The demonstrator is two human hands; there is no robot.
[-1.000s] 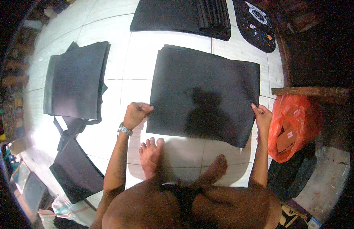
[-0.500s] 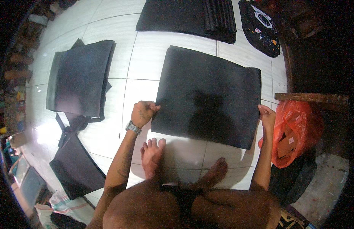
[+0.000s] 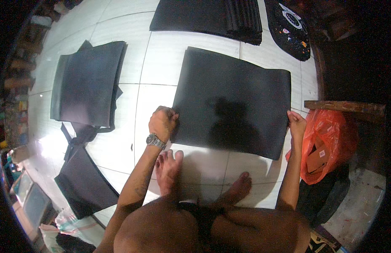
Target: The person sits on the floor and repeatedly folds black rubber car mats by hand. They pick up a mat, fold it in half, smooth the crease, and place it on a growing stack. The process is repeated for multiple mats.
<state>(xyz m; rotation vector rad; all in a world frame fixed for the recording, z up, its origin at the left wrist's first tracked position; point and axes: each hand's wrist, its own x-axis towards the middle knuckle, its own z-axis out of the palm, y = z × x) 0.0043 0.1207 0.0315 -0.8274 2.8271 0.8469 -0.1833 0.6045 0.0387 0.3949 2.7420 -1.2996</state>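
A large black sheet (image 3: 229, 97), apparently folded double along its right side, lies on the white tiled floor in front of my feet. Whether it is fabric or another flexible material I cannot tell. My left hand (image 3: 163, 122), with a metal watch at the wrist, pinches the sheet's left edge; the fingertips are partly hidden by the hand's back. On the opposite side my right hand (image 3: 297, 123) grips the right edge between thumb and fingers. My head's shadow falls across the middle of the sheet.
Another stack of black sheets (image 3: 88, 86) lies to the left, with a knotted black piece (image 3: 85, 183) below it. Farther off is a pile of folded black sheets (image 3: 189, 17), beside a dark patterned item (image 3: 290, 31). A red plastic bag (image 3: 330, 143) sits at right under a wooden edge (image 3: 347, 108).
My left hand has turned over more, its back now facing up, and shifted slightly right. The sheet's right side is pulled a little outward and away; my right hand keeps its grip.
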